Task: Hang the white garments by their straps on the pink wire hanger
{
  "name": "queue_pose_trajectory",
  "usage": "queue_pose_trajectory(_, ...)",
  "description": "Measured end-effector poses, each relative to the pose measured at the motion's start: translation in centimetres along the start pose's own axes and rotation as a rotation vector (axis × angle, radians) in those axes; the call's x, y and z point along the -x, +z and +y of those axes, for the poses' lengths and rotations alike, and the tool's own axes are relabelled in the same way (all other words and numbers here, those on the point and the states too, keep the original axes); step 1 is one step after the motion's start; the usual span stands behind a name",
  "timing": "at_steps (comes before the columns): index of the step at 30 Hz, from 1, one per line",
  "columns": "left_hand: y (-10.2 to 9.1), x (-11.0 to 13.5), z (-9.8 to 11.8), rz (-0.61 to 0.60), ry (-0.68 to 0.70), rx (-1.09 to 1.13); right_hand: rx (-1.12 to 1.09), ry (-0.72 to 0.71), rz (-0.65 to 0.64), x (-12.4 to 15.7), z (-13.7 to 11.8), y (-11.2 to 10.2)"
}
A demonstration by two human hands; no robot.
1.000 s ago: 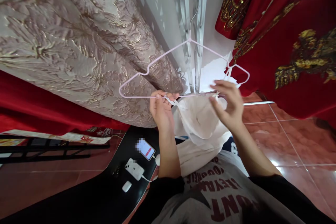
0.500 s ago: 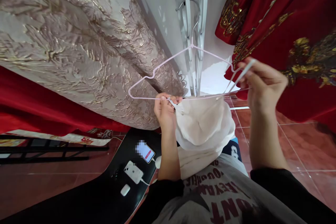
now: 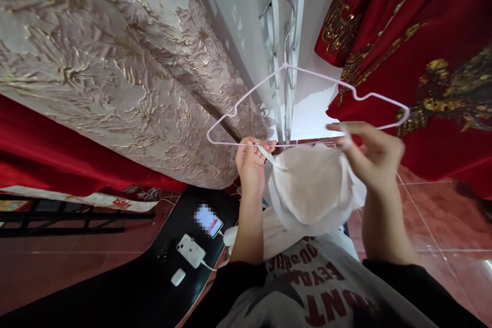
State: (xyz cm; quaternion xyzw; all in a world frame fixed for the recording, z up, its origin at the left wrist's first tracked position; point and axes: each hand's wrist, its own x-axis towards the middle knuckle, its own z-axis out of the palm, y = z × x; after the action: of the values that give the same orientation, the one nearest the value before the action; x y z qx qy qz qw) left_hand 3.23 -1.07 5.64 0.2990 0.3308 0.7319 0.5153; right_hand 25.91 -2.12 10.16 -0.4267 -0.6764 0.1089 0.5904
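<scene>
My left hand [image 3: 251,161] has its fingers clenched on the bottom bar of a pale pink hanger [image 3: 285,65], thumb over the bar, with a white strap [image 3: 265,154] of the cream garment [image 3: 313,189] right at the fingers. My right hand [image 3: 372,151] is blurred, thumb and forefinger at another white strap [image 3: 346,139] near the other end of the bar; can't tell if those fingers grip it. Hanger is up in the air, roughly level, beyond the far end of the black tabletop [image 3: 126,277] and to its right. Garment sits between my two hands, just below the bar, bunched and spread down toward my grey printed shirt [image 3: 300,282]. Hook points away from me, in front of or at a pale metal rack [image 3: 273,25]; can't tell if they touch. On the tabletop, near its right edge: a phone with a lit screen [image 3: 210,221], a white phone [image 3: 191,251] just nearer me, cable plugged in, then a small white case [image 3: 178,277]. Floral brocade fabric [image 3: 126,61] hangs left of the hanger, red gold-trimmed cloth [image 3: 434,20] hangs on the right, red tiled floor [image 3: 434,220] below.
</scene>
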Motion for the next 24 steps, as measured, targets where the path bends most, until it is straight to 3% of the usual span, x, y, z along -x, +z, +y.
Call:
queue_pose_trajectory(2, -0.2, 0.3, -0.1, 0.0, 0.016, -0.021, 0.095, 0.055, -0.301, -0.4, -0.2, 0.6)
queue_pose_trajectory(4, -0.9, 0.4, 0.1, 0.018, 0.051, -0.072, 0.139, 0.089, -0.392, -0.8, 0.2, 0.9)
queue_pose_trajectory(7, -3.1, -0.2, 0.9, 0.133, 0.215, -0.124, 0.132, 0.131, -0.303, -0.9, 0.8, 0.9)
queue_pose_trajectory(10, -5.5, -1.2, 2.2, 0.277, 0.483, -0.197, 0.12, 0.156, -0.227, -0.7, 0.5, 0.7)
queue_pose_trajectory(14, -6.8, -2.9, 4.7, 0.29, 0.751, -0.358, 0.096, 0.214, -0.221, -0.6, -0.1, 0.3)
queue_pose_trajectory(18, -6.5, -4.5, 7.3, 0.182, 0.797, -0.43, 0.059, 0.227, -0.24, -0.6, -0.2, 0.1)
queue_pose_trajectory(24, -8.3, -5.2, 9.6, 0.296, 0.81, -0.281, 0.068, 0.232, -0.25, -0.6, 0.1, 0.0)
